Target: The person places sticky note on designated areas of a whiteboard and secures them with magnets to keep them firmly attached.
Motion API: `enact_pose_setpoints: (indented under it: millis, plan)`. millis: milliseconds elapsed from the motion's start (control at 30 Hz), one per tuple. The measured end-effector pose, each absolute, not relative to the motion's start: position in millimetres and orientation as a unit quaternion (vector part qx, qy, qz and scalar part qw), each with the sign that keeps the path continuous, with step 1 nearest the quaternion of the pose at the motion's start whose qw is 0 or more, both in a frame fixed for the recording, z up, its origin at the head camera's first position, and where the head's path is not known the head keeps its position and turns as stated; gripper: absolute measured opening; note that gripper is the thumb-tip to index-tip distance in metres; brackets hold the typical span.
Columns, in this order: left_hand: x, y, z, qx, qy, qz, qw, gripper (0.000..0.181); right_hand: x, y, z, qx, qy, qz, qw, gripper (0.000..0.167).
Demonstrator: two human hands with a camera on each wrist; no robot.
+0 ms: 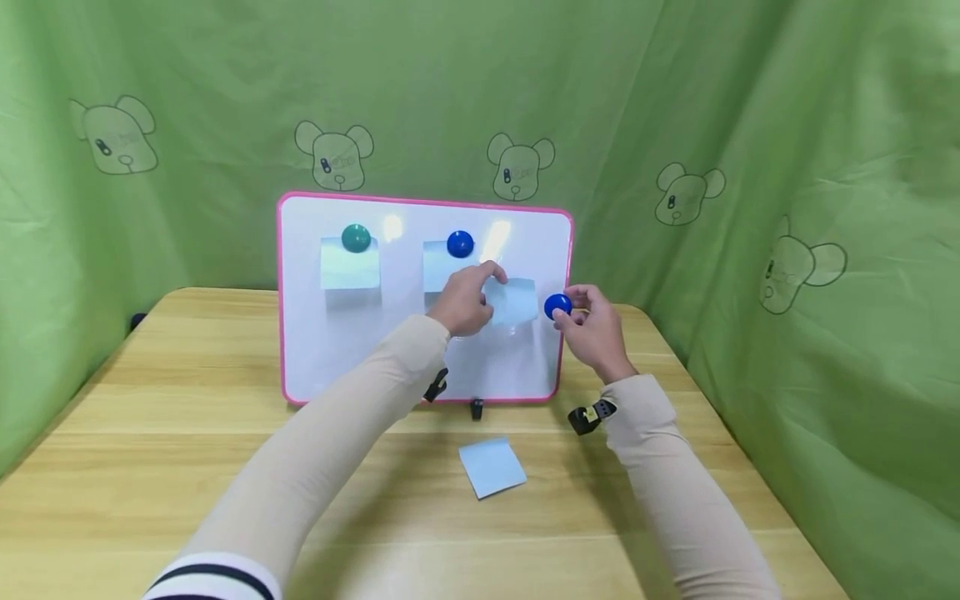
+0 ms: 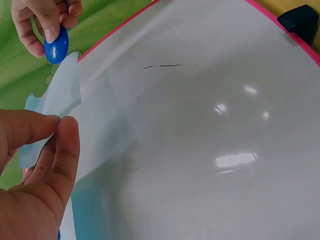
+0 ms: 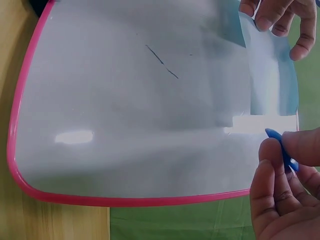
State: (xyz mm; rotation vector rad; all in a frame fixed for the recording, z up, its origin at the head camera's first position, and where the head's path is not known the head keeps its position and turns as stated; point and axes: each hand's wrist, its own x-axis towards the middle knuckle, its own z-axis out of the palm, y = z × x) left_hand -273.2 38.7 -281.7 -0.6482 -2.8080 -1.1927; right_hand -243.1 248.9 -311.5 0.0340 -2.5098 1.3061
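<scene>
My left hand (image 1: 463, 303) pinches a light blue sticky note (image 1: 514, 302) by its edge, in front of the right part of a pink-framed whiteboard (image 1: 397, 350). In the left wrist view the thumb and a finger meet on that sticky note (image 2: 62, 92), which bends away from the board. Beside the board's right edge, my right hand (image 1: 598, 330) holds a round blue magnet (image 1: 557, 306) between thumb and fingers. The right wrist view shows this magnet (image 3: 287, 152) edge-on, apart from the board.
On the board, a green magnet (image 1: 356, 238) and another blue magnet (image 1: 460, 244) each lie over the top of a sticky note. One loose sticky note (image 1: 492, 468) lies on the wooden table (image 1: 180, 467). Green curtain (image 1: 420, 83) surrounds the back and sides.
</scene>
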Motion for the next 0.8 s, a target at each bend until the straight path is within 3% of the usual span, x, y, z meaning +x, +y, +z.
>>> enact_pose_setpoints:
  millis: [800]
  plan:
    - [-286, 48, -273, -0.205, -0.901, -0.383, 0.024, 0.039, -253, 241, -302, 0.042, -0.845, 0.502, 0.181, 0.037]
